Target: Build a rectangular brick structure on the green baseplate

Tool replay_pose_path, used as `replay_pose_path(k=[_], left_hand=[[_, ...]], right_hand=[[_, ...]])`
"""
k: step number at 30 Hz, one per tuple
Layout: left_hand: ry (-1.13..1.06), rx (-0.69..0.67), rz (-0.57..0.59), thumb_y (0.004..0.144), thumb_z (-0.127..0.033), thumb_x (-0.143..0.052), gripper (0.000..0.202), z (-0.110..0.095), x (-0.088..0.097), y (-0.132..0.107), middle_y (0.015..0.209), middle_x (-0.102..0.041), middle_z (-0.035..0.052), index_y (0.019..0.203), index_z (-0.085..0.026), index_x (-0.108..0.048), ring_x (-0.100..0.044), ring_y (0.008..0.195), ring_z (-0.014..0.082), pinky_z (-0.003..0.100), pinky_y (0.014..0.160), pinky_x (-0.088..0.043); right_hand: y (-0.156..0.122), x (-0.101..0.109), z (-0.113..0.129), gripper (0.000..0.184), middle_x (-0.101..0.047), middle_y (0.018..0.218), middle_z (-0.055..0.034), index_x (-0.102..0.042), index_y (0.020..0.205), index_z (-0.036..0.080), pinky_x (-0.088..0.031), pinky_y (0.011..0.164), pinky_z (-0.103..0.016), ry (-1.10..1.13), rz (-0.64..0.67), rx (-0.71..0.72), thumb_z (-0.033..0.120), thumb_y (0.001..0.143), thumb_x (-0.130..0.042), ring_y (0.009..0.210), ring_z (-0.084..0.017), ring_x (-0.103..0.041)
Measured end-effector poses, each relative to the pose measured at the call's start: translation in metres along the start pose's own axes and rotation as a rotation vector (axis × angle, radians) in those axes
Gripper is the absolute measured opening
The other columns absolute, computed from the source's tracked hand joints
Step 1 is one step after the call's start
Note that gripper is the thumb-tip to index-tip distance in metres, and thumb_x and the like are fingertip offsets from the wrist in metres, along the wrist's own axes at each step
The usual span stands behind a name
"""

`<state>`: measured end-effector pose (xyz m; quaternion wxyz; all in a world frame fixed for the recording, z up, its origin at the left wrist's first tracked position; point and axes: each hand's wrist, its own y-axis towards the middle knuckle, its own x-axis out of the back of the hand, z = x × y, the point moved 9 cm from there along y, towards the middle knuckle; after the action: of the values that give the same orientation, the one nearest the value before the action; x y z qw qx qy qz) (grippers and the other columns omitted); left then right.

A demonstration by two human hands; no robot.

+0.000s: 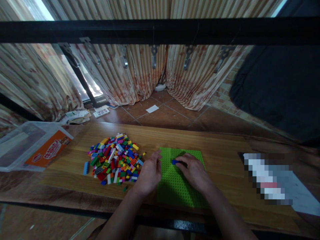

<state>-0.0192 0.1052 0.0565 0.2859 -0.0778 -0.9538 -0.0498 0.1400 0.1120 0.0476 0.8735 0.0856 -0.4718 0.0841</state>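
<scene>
A bright green studded baseplate [175, 186] lies on the wooden table in front of me. My right hand [193, 171] rests on the plate with its fingers pinched on a small blue brick [174, 162], pressing it against the studs. My left hand [150, 173] lies at the plate's left edge, fingers curled loosely and touching the edge, with nothing visible in it. A heap of several small coloured bricks [115, 159] sits just left of that hand.
A clear plastic box with an orange label [35, 146] stands at the table's left end. A blurred-out flat item on paper [272, 180] lies at the right. Beyond the table [225, 150] are tiled floor, striped curtains and scattered papers.
</scene>
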Motion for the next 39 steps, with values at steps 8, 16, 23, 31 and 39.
replay_pose_path(k=[8, 16, 23, 31, 39], left_hand=[[0.168, 0.029, 0.069, 0.089, -0.012, -0.039, 0.041, -0.001, -0.007, 0.001, 0.113, -0.067, 0.0117, 0.128, -0.013, -0.052, -0.065, 0.102, 0.0204, 0.034, 0.093, -0.050], [0.365, -0.219, 0.161, 0.081, -0.004, -0.043, 0.053, -0.016, -0.024, -0.004, 0.120, -0.061, 0.0081, 0.130, -0.020, -0.054, -0.057, 0.111, 0.0191, 0.034, 0.101, -0.045], [0.546, -0.286, 0.197, 0.079, -0.002, -0.042, 0.060, -0.020, -0.032, -0.006, 0.125, -0.057, 0.0124, 0.135, -0.018, -0.052, -0.051, 0.119, 0.0218, 0.037, 0.104, -0.042], [0.705, -0.241, 0.229, 0.086, -0.012, -0.042, 0.055, -0.018, -0.041, -0.007, 0.129, -0.054, 0.0133, 0.138, -0.024, -0.050, -0.053, 0.113, 0.0265, 0.040, 0.097, -0.046], [0.785, -0.210, 0.205, 0.089, -0.017, -0.039, 0.050, -0.017, -0.044, -0.007, 0.127, -0.056, 0.0112, 0.137, -0.026, -0.051, -0.055, 0.109, 0.0269, 0.040, 0.092, -0.049]], right_hand=[[0.000, 0.000, 0.000, 0.017, -0.066, 0.093, -0.0047, -0.073, 0.096, 0.023, -0.046, 0.084, -0.032, 0.003, -0.014, 0.007, 0.023, 0.088, -0.058, 0.090, -0.019, -0.061], [0.002, 0.000, 0.001, 0.015, -0.066, 0.090, -0.0045, -0.073, 0.093, 0.023, -0.045, 0.083, -0.032, -0.023, -0.006, -0.017, 0.021, 0.087, -0.060, 0.088, -0.019, -0.060], [0.002, 0.001, 0.004, 0.016, -0.065, 0.089, -0.0044, -0.074, 0.093, 0.023, -0.045, 0.083, -0.032, -0.035, 0.005, -0.025, 0.020, 0.087, -0.059, 0.087, -0.020, -0.060], [0.002, 0.002, 0.004, 0.017, -0.066, 0.089, -0.0056, -0.075, 0.094, 0.022, -0.045, 0.084, -0.032, -0.036, -0.001, -0.071, 0.020, 0.087, -0.059, 0.089, -0.020, -0.060], [0.003, 0.001, 0.002, 0.018, -0.065, 0.092, -0.0063, -0.076, 0.094, 0.023, -0.044, 0.085, -0.031, -0.035, 0.014, -0.136, 0.021, 0.087, -0.060, 0.091, -0.020, -0.060]])
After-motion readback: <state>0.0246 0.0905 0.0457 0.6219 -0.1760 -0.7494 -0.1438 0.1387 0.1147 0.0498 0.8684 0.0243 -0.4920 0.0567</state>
